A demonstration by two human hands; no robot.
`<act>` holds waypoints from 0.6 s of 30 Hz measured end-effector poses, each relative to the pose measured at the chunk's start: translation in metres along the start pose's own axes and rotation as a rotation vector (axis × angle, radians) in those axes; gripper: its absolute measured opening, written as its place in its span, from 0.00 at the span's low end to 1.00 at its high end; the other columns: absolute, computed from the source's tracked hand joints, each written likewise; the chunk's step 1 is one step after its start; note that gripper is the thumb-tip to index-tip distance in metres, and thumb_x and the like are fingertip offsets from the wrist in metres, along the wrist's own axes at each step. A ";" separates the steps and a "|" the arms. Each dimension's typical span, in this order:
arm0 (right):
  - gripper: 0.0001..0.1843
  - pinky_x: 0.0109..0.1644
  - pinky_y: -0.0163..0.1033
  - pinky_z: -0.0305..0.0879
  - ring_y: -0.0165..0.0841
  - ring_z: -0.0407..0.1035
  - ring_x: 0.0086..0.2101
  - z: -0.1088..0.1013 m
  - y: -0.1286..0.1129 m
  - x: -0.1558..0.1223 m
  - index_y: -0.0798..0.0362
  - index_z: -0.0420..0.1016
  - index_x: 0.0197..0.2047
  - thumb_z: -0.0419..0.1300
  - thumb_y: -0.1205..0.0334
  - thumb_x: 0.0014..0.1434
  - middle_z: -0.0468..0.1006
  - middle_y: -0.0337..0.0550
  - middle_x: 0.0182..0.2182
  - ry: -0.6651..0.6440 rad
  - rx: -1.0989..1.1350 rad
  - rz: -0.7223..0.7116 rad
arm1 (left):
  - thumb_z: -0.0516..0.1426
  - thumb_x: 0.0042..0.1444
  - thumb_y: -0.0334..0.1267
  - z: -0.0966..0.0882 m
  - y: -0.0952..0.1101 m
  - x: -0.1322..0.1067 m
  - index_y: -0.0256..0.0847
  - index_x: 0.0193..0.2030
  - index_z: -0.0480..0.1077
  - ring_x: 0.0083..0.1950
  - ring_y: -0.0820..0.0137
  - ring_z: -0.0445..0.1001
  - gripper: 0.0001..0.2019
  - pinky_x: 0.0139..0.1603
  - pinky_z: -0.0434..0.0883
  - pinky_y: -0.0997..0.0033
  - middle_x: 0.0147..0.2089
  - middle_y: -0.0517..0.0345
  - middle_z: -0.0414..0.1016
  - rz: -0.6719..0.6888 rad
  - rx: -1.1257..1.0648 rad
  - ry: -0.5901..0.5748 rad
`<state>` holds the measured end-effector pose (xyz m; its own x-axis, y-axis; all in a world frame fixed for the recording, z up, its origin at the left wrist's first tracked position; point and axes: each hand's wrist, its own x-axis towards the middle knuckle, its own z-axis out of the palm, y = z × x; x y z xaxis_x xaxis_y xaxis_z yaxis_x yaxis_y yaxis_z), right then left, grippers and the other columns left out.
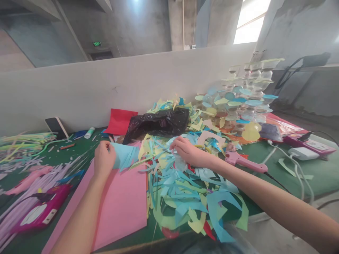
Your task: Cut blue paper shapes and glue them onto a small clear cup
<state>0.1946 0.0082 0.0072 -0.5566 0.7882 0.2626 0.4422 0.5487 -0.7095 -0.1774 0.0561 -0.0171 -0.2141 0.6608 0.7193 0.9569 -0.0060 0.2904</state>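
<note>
My left hand (105,157) is closed, its fingers pinched at the left edge of a light blue sheet of paper (125,157). The sheet's right side is cut into strips, and it lies over a large pink sheet (123,201). Over the heap of paper scraps, my right hand (186,151) is closed round a small clear plastic cup (180,164). Fingers hide part of the cup, and a bit of light blue paper shows by the fingertips. Blue, green and yellow offcuts (182,201) surround that hand. Right of its wrist lies a pink hot glue gun (245,159).
Stacked clear cups with paper discs (246,100) stand at the back right. A black plastic bag (159,123) lies at the back, beside a red sheet (120,121). Magenta power strips (43,208) and cables lie on both sides. A phone (57,128) leans against the wall.
</note>
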 end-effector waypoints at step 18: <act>0.18 0.58 0.46 0.59 0.36 0.63 0.49 0.003 -0.002 0.003 0.52 0.68 0.41 0.38 0.65 0.69 0.67 0.47 0.45 0.051 -0.013 -0.043 | 0.49 0.56 0.35 0.000 0.001 0.000 0.42 0.38 0.62 0.41 0.57 0.71 0.04 0.44 0.68 0.60 0.36 0.49 0.71 -0.023 0.005 -0.017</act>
<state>0.1899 0.0085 0.0072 -0.5387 0.7768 0.3262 0.4281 0.5858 -0.6882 -0.1768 0.0563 -0.0169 -0.2324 0.6736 0.7017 0.9528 0.0126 0.3034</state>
